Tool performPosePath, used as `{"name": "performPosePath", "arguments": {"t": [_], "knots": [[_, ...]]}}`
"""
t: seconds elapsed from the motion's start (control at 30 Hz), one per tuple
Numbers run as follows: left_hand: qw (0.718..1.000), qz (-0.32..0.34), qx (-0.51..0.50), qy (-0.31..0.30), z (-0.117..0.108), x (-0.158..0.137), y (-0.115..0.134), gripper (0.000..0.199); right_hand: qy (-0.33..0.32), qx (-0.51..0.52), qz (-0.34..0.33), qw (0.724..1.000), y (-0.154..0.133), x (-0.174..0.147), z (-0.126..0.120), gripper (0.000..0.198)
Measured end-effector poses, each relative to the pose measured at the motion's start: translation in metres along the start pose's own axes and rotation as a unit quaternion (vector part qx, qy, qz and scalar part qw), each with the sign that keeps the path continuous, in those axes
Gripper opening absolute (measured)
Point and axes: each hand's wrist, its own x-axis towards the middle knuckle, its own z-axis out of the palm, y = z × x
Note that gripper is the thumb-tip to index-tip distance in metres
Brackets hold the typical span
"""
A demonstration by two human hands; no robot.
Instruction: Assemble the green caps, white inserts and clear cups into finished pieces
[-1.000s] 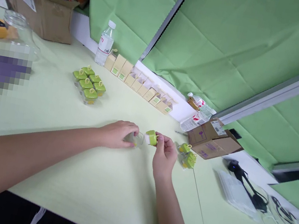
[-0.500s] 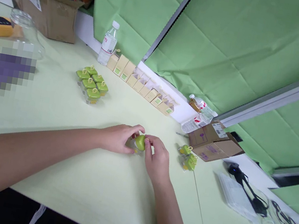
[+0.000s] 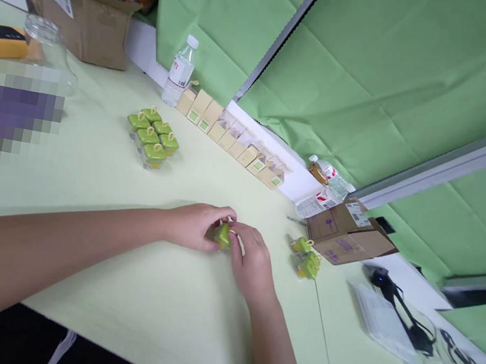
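Observation:
Over the middle of the pale table (image 3: 148, 291), a small clear container with a green lid (image 3: 223, 236) sits between my two hands. My left hand (image 3: 197, 226) curls round its left side, thumb in front and fingers behind. From the right, my right hand (image 3: 252, 259) pinches at the lid's top, where a small loop partly shows. Fingers hide much of the container. Matching green-lidded containers (image 3: 152, 136) stand grouped at the left. A smaller cluster of the same containers (image 3: 308, 262) is on the right.
Small beige cartons (image 3: 227, 139) line the back wall beside an upright water bottle (image 3: 180, 70). A brown box (image 3: 347, 232) and a crumpled bottle (image 3: 331, 175) are back right. Cables and a clear plastic pack (image 3: 382, 323) lie far right. A large jar (image 3: 50, 51) stands left.
My right hand has shifted slightly left, with its fingers now further over the green lid. The lid has turned or tilted a little between my hands. The view has moved slightly.

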Motion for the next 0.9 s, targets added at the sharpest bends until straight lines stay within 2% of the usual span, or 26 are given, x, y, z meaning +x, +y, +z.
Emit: {"name": "performPosePath", "arguments": {"t": [0.2,0.27,0.33,0.4,0.5,0.67,0.9], "knots": [[1.000,0.002,0.003,0.002,0.000,-0.001,0.000,0.048,-0.012,0.037,0.044,0.998,-0.003,0.001,0.006,0.025],[1.000,0.004,0.006,0.009,0.000,-0.001,-0.001,0.052,-0.013,-0.002,0.040,0.999,0.002,0.000,0.002,0.025],[1.000,-0.006,0.011,0.016,0.000,-0.002,-0.003,0.056,0.003,-0.083,0.048,0.995,0.015,-0.001,-0.007,0.025],[0.999,-0.025,0.016,0.018,-0.001,-0.004,-0.005,0.057,0.027,-0.194,0.092,0.976,0.037,-0.004,-0.022,0.023],[0.999,-0.045,0.024,0.015,-0.003,-0.005,-0.007,0.053,0.059,-0.320,0.226,0.918,0.075,-0.012,-0.049,0.019],[0.998,-0.050,0.032,0.013,-0.002,-0.005,-0.007,0.049,0.132,-0.342,0.338,0.867,0.119,-0.025,-0.077,0.024],[0.998,-0.047,0.038,0.014,-0.002,-0.007,-0.005,0.046,0.209,-0.353,0.382,0.828,0.131,-0.035,-0.078,0.032]]}}
